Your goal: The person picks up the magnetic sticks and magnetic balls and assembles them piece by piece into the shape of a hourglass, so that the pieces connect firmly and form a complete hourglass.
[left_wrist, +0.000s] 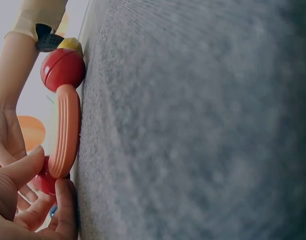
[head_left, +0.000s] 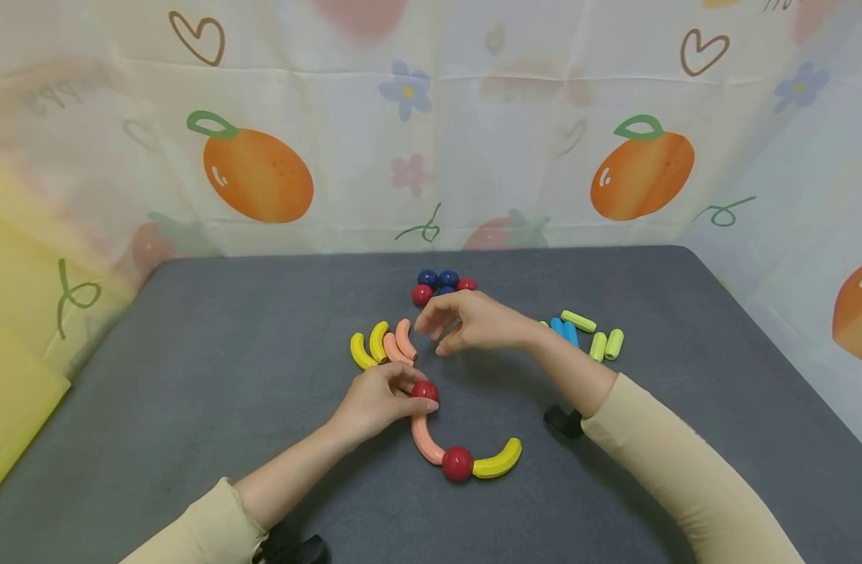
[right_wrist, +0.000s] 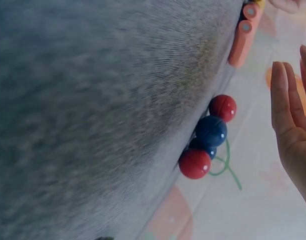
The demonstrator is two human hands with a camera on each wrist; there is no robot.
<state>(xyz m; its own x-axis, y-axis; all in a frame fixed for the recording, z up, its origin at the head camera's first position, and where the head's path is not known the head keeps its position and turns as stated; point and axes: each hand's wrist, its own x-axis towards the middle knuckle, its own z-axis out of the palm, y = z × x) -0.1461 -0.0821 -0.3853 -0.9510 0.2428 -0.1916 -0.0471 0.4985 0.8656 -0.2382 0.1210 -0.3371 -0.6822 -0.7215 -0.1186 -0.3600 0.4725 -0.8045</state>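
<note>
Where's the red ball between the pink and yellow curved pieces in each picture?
Head: red ball at lower middle, between the pink piece and yellow piece.
Left wrist: red ball at upper left, above the pink piece.
Right wrist: not in it.
Shared landmark: the right hand, in all three.

We read the red balls (left_wrist: 63, 69) as glossy, smooth plastic, seam line and hard highlights showing; blue balls (right_wrist: 211, 131) match. Pink curved pieces (left_wrist: 66, 127) look like plastic too: low sheen, ribbed lengthwise. Yellow curved pieces (head_left: 498, 464): smooth, slight sheen. Bench (head_left: 262, 313) reads matt, rough-grained close up. Backdrop (head_left: 516, 157) is thin creased cloth, dull finish. Sleeves (head_left: 678, 462): matt cloth. Black wrist mount (left_wrist: 49, 42) looks matt, dimpled; we can't confirm plastic.
</note>
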